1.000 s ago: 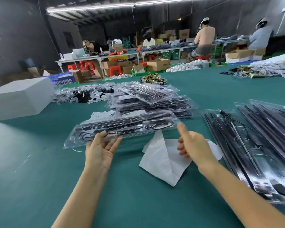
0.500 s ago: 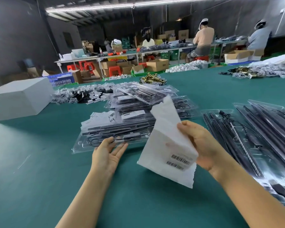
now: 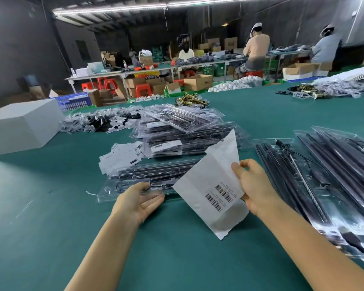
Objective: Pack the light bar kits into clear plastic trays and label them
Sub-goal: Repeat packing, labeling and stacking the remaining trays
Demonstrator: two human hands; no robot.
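Right grip (image 3: 254,185) pinches label sheet (image 3: 210,185); left grip (image 3: 139,201) open, steadying packed tray (image 3: 135,175) at 11 o'clock. Recommend peeling squarely, pressing flat.

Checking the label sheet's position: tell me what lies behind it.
The label sheet, held by the right hand, covers the right end of the nearest packed tray. That end cannot be seen. Stacked trays show farther back.
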